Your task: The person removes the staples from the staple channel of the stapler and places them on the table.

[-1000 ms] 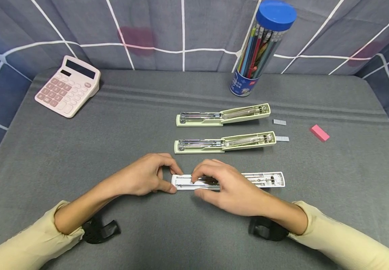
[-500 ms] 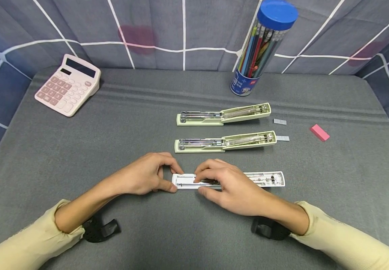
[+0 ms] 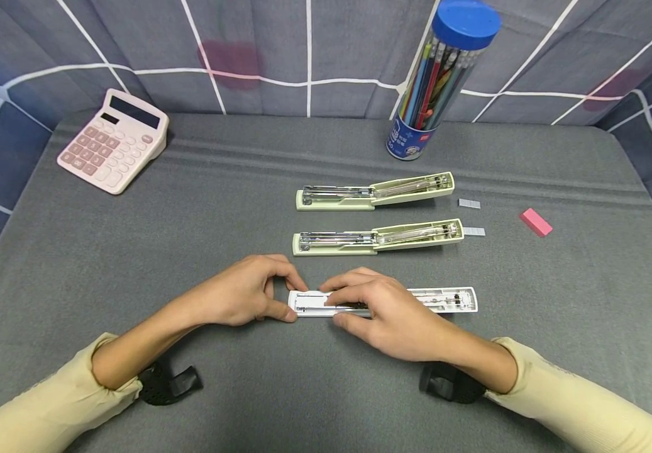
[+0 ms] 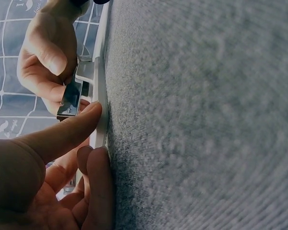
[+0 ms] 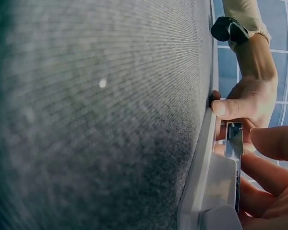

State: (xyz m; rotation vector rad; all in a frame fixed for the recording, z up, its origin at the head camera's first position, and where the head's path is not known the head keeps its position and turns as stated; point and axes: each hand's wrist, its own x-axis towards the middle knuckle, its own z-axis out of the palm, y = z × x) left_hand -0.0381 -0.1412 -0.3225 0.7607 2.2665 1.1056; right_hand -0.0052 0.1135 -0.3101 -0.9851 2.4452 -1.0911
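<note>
A white stapler, folded open flat, lies in front of me. My left hand holds the left end of its base, thumb on the near edge and fingers on the far edge. Over the stapler's middle, my right hand has its fingers curled at the far side of the metal staple channel. The right thumb looks raised off the channel in the left wrist view. From above, the right hand hides part of the channel. Whether staples lie in it cannot be seen.
Beyond the hands lie two opened green staplers, one behind the other. Small staple strips and a pink eraser are to their right. A pencil tub stands at the back, and a pink calculator sits far left.
My right hand has shifted slightly to the right along the stapler, and one of its fingers has since stretched back leftward at the far edge. The left hand keeps its hold.
</note>
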